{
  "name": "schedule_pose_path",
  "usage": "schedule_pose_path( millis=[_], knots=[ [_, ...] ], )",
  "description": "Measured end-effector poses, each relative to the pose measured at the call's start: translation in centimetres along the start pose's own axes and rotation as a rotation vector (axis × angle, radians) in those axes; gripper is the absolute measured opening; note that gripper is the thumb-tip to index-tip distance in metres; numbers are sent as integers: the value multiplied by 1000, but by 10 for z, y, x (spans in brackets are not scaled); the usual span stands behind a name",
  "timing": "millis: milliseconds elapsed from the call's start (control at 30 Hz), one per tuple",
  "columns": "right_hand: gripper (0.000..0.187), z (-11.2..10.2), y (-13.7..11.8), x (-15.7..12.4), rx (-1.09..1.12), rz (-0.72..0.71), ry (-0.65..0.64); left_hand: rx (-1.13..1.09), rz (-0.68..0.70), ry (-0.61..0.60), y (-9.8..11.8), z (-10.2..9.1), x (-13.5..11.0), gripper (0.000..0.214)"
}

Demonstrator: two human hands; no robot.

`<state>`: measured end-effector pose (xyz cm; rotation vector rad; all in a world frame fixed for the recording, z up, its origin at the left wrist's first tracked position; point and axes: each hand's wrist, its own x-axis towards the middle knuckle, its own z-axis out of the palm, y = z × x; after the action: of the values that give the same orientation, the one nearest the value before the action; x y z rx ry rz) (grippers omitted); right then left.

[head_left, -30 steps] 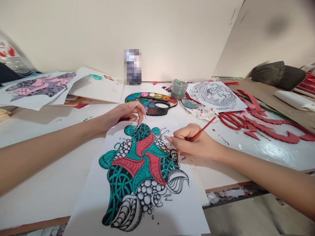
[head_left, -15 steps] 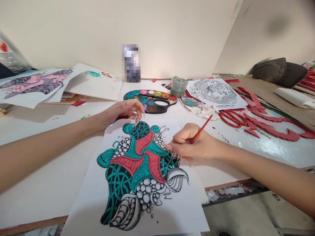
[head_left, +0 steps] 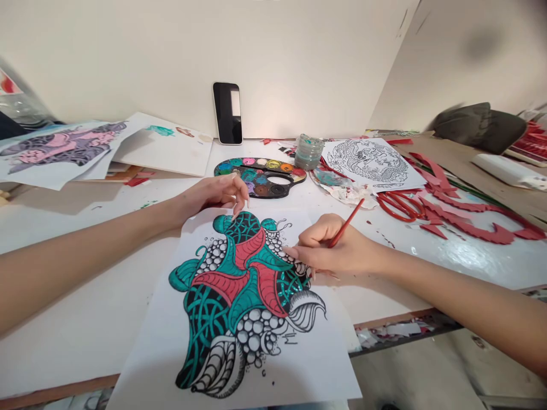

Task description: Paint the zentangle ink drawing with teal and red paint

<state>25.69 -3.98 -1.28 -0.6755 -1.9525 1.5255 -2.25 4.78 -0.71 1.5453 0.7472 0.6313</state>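
Note:
A sheet of paper (head_left: 149,347) lies before me, bearing a patterned drawing (head_left: 239,296) coloured partly teal and red, with other shapes in black and white. My right hand (head_left: 333,245) is closed around a thin red-handled paintbrush (head_left: 351,219). The brush handle slants up to the right, while its tip is hidden beneath my fingers at the drawing's right side. At the sheet's top edge rests my left hand (head_left: 224,192), fingers loosely bent and apart, fingertips touching the paper. It holds nothing.
Behind the sheet sit a paint palette (head_left: 260,176) and a cup of cloudy water (head_left: 309,151). A phone (head_left: 228,113) leans on the wall. To the right are a paint-stained cloth (head_left: 342,188), red-handled scissors (head_left: 401,206), red paper scraps (head_left: 474,222) and a dragon print (head_left: 371,162). Painted sheets (head_left: 64,148) lie left.
My right hand and the brush have barely shifted near the drawing's right side. The left hand stays at the top edge. The view has moved slightly.

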Motion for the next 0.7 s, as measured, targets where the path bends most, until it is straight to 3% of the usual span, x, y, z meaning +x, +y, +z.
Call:
schedule_pose_path(
  millis=[567,700],
  knots=[
    [62,0,-2,1,-26,-7,-29,18,13,-53,5,2,2,52],
    [61,1,-1,-1,74,31,-2,46,42,-78,5,1,1,50]
  ],
)
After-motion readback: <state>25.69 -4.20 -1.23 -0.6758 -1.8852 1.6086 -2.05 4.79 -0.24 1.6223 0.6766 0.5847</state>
